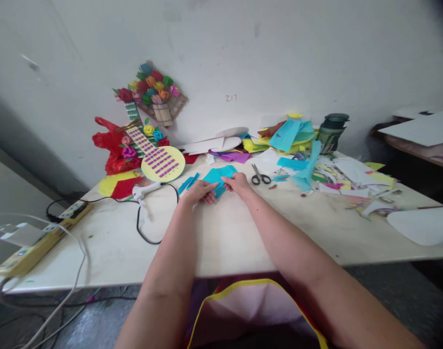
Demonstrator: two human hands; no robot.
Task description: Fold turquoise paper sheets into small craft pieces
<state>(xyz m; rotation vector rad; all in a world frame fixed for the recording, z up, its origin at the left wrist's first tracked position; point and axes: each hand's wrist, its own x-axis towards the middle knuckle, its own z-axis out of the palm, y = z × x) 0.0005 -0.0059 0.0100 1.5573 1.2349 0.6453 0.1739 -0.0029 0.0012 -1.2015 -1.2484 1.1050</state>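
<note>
A creased sheet of bright blue paper (218, 175) is stretched between my two hands, just above the middle of the table. My left hand (201, 192) pinches its left lower edge. On the right side, my right hand (237, 184) grips it between thumb and fingers. Narrow blue paper strips (187, 183) lie just left of the sheet. A pair of black-handled scissors (259, 175) rests on the table to the right of my right hand. The fingertips are partly hidden by the paper.
A white glue gun (146, 190) with a black cord lies left, near a power strip (46, 237). Behind stand a paper guitar (163, 163) and a flower basket (162, 114). Coloured paper (294, 135), a green bottle (331, 133) and paper scraps (352, 174) fill the right and back.
</note>
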